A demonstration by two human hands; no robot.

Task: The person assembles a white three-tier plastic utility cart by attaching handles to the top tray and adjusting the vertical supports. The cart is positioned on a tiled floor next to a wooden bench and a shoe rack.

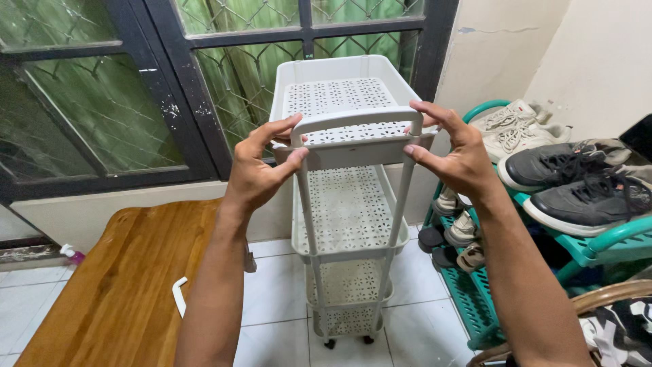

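Note:
A white three-tier plastic cart (345,217) with perforated shelves stands on small black wheels on the tiled floor. A curved white handle (356,119) spans the near end of its top tray (339,75). My left hand (261,168) pinches the handle's left end where it meets the left post. My right hand (454,151) grips the handle's right end at the right post. Both forearms reach up from the bottom of the view.
A teal shoe rack (577,248) with white, black and grey sneakers stands to the right. A wooden board (129,285) lies at the left, a loose white plastic part (179,296) beside it. Dark-framed windows (170,102) with mesh are behind the cart. A wicker basket (611,299) sits bottom right.

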